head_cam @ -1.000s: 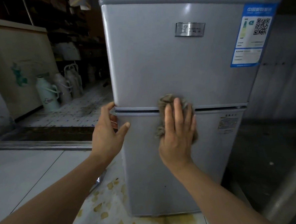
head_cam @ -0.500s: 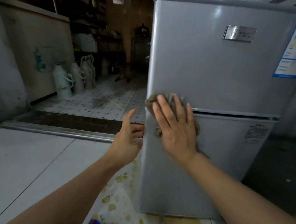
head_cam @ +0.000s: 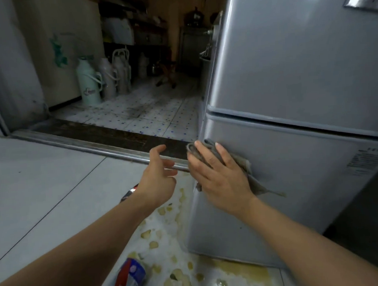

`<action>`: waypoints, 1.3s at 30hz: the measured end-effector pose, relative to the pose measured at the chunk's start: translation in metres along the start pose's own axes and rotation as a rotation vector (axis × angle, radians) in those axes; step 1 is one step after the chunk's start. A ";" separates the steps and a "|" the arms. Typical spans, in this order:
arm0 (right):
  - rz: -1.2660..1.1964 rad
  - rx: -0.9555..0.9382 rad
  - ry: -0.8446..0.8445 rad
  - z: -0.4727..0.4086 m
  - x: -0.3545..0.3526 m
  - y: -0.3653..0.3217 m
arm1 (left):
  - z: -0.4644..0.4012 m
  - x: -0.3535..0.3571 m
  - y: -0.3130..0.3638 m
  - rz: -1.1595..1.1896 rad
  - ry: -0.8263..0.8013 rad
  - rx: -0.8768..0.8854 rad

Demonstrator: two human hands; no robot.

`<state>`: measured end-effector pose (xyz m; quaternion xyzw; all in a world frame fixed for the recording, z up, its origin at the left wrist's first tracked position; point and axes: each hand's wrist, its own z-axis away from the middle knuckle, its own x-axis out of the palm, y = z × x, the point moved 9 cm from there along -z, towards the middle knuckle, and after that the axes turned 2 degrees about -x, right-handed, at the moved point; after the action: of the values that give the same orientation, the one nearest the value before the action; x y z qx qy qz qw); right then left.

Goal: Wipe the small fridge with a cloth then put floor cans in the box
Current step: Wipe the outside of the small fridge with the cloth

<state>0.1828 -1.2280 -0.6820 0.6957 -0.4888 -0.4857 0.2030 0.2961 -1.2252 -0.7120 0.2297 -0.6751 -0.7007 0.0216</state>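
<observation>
This looks like a home kitchen: a small grey fridge (head_cam: pixel 291 92), thermos flasks (head_cam: pixel 89 82) on a tiled floor (head_cam: pixel 141 110), and dark shelves (head_cam: pixel 132 24) full of stuff.

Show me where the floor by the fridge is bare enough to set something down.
Bare: the pale tiles left of the left hand, up to the door track. Crowded: the stained strip along the fridge, with a can on it and another behind the left wrist.

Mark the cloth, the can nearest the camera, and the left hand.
cloth (head_cam: pixel 245 166): head view, corner showing beside the right hand.
can (head_cam: pixel 129 279): head view, middle of its blue-and-red side, lying on the floor.
left hand (head_cam: pixel 158 178): head view, back of the hand.
</observation>
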 end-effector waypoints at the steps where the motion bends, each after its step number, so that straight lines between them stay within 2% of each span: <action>1: 0.021 -0.031 -0.043 0.004 0.006 -0.009 | 0.002 -0.003 -0.003 -0.008 0.009 -0.006; 4: 0.057 -0.183 -0.167 0.015 0.016 -0.027 | 0.007 -0.006 -0.004 -0.006 0.017 -0.002; 6: 0.049 -0.208 -0.172 0.017 0.011 -0.021 | 0.010 -0.004 -0.002 -0.007 0.003 0.006; 8: 0.036 -0.115 -0.075 0.008 -0.008 0.005 | 0.010 0.002 0.003 -0.006 -0.009 0.022; 11: 0.003 0.102 0.170 -0.010 -0.037 0.053 | 0.006 0.011 0.008 0.002 0.003 0.039; 13: 0.007 0.164 0.235 -0.012 -0.038 0.065 | 0.003 0.017 0.009 0.024 0.016 0.032; 16: 0.056 0.136 0.183 0.011 -0.015 0.044 | 0.004 0.024 0.010 0.001 0.012 0.040; 20: 0.045 -0.085 -0.018 0.065 0.018 -0.001 | 0.012 0.033 0.020 -0.031 0.004 0.077; 23: 0.026 -0.163 -0.055 0.083 0.017 0.008 | 0.015 0.039 0.033 -0.029 0.083 0.109; 25: 0.034 -0.080 0.036 0.082 0.002 0.042 | 0.016 0.039 0.039 -0.068 0.187 0.132; 28: 0.042 0.141 0.230 0.080 -0.023 0.103 | 0.014 0.041 0.042 -0.149 0.284 0.142; 31: -0.011 0.280 0.302 0.087 -0.022 0.117 | 0.010 0.044 0.041 -0.226 0.325 0.137; 33: -0.010 0.289 0.258 0.104 -0.005 0.099 | 0.006 0.043 0.040 -0.246 0.349 0.129; 37: -0.026 0.012 -0.016 0.155 0.033 0.042 | 0.002 0.041 0.037 -0.239 0.344 0.115; 39: -0.002 -0.047 -0.073 0.166 0.035 0.039 | 0.001 0.042 0.035 -0.237 0.341 0.114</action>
<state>0.0211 -1.2444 -0.7432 0.6732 -0.4836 -0.5221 0.2008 0.2485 -1.2416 -0.6909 0.4233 -0.6685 -0.6101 0.0399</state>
